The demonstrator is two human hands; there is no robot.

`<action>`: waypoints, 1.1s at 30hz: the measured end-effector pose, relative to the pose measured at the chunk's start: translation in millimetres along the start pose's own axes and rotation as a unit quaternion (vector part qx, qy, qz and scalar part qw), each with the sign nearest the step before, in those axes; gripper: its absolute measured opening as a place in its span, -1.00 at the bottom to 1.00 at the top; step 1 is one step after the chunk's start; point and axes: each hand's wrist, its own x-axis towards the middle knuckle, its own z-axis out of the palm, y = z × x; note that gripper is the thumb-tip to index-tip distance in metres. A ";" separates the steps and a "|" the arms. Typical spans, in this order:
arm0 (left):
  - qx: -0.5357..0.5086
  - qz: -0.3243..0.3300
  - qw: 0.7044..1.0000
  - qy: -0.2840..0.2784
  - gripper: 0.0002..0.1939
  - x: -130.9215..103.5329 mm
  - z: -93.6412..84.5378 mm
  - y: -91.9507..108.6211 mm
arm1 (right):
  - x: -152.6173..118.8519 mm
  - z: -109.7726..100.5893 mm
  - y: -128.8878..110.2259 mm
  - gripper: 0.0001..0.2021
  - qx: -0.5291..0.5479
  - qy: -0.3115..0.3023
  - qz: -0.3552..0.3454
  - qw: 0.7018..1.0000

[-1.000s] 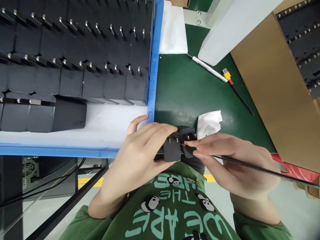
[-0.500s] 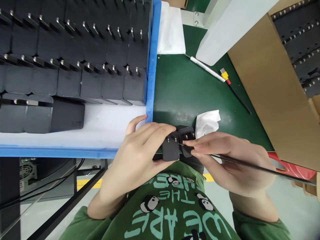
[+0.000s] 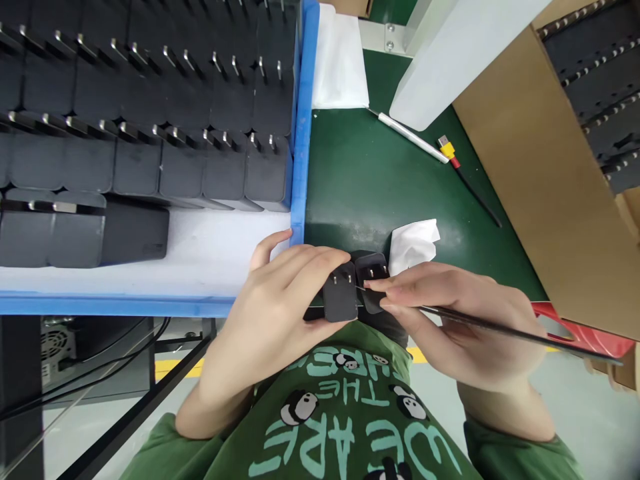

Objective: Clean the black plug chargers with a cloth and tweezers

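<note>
My left hand (image 3: 280, 300) is closed around a black power adapter (image 3: 341, 303) at the table's near edge, its two-pin face turned up. Beside it, almost touching, is a second black power adapter (image 3: 371, 267), also pins up and partly behind my right fingers. Pinched in my right hand (image 3: 460, 320) is a long, thin dark tool (image 3: 480, 321). Its fine, needle-like tip reaches the right edge of the held adapter. Whether the tip is single or split, I cannot tell. A crumpled white cloth (image 3: 413, 245) lies just beyond my right fingers.
At left, a blue-edged tray (image 3: 299, 167) holds rows of black adapters (image 3: 270, 170), pins up. On the green tabletop (image 3: 360, 167) lie a white pen-like tool (image 3: 413, 138), a USB cable (image 3: 475, 187) and a white sheet (image 3: 340, 60). A white post (image 3: 450, 60) and a cardboard box (image 3: 545, 180) stand at right.
Hardly anything differs. The whole view has shifted slightly, and the rear end of the thin tool sits a little further left. Both hands keep their hold.
</note>
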 end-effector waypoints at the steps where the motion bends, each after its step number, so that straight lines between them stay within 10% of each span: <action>1: 0.000 0.000 1.000 0.001 -0.64 0.0 0.1 -0.1 | -0.5 -0.6 -0.1 -0.76 0.011 -0.004 0.007 1.000; 7: 0.006 0.003 1.000 0.001 -0.63 -0.3 0.5 -0.8 | -12.3 -5.7 -5.9 -0.65 0.121 0.035 0.078 0.989; 33: 0.002 -0.001 1.000 0.001 -0.65 0.3 -1.2 -0.1 | -14.9 4.8 -5.2 -0.74 0.016 0.011 0.023 1.000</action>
